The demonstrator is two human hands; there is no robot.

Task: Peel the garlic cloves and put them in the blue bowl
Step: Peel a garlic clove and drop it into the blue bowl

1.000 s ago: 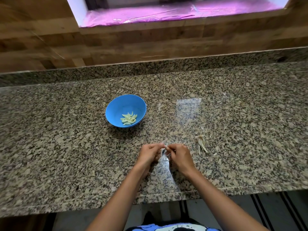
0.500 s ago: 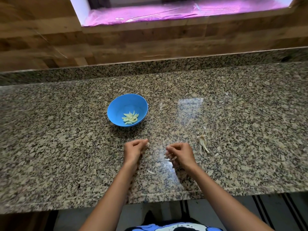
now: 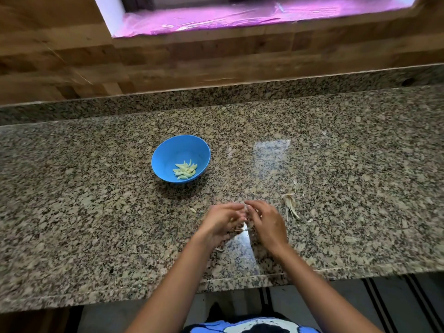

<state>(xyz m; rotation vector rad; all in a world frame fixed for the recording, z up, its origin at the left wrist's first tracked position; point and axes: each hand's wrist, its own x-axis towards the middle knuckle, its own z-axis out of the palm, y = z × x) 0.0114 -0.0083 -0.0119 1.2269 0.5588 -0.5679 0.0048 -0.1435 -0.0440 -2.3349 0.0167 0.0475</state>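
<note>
The blue bowl (image 3: 168, 150) stands on the granite counter (image 3: 96, 212) left of centre, with several peeled garlic cloves (image 3: 185, 169) lying in its bottom. Nearer the counter's front edge my left hand (image 3: 219, 222) and my right hand (image 3: 268, 223) meet, fingers curled toward each other. Between their fingertips they pinch a small pale garlic clove (image 3: 245, 208), blurred and mostly hidden. A small pale piece (image 3: 192, 209) lies on the counter just left of my left hand.
A little heap of dry garlic skins (image 3: 290, 205) lies right of my right hand, with scattered flakes (image 3: 310, 220) nearby. A low granite upstand (image 3: 216, 97) and a wooden wall (image 3: 168, 58) close the back. The counter's front edge (image 3: 240, 280) runs under my forearms.
Half a second ago my hands were apart. They have come back together over the same spot in front of the bowl. The bowl and skins have not moved.
</note>
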